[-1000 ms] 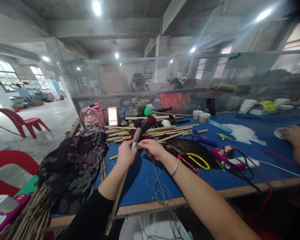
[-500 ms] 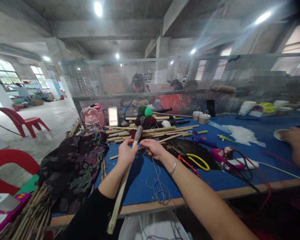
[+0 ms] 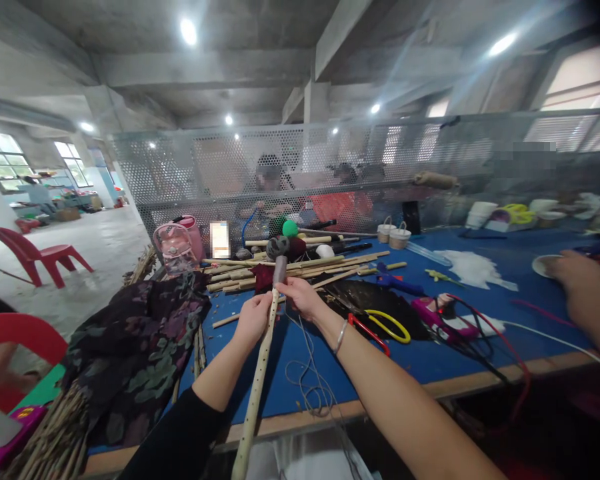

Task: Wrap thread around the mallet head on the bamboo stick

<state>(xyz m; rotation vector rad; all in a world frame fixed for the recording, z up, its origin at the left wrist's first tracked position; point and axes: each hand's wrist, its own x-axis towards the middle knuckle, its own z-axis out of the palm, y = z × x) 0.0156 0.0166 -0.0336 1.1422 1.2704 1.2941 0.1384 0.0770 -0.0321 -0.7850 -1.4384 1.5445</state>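
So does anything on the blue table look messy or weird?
Maybe the gray cord: it lies in loose, uneven loops on the blue table, and strands hang down off the front. That looks messy, and it might tangle.

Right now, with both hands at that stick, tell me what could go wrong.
The grey cord lies in loose loops on the table and trails over its near edge, so it might tangle or snag.

The left hand holds the stick near its upper part, with the right hand beside it, while its long lower end reaches past the table's near edge; a bump there could jar the grip.
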